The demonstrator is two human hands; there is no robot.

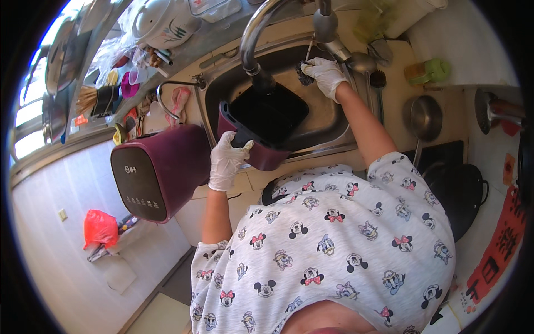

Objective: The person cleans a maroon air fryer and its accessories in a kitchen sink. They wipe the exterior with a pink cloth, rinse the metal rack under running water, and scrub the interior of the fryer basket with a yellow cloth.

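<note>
My left hand (228, 160), in a white glove, grips the handle of a dark red air fryer drawer (271, 156) with a black inside. The drawer is tilted over the near left part of a stainless steel sink (329, 125), beneath the chrome faucet (249, 46). In my right hand (325, 77), also gloved in white, is a dark scouring pad (305, 74), held above the far right part of the sink. The dark red air fryer body (167, 167) stands at the left, close to my left hand.
Right of the sink lie a dark-bristled brush (378, 79), a steel ladle (425, 117) and a green-lidded container (434, 71). A black pan (463, 200) is at the right. A small curved tap (167, 94) rises left of the sink. A white patterned pot (164, 25) sits on the sill.
</note>
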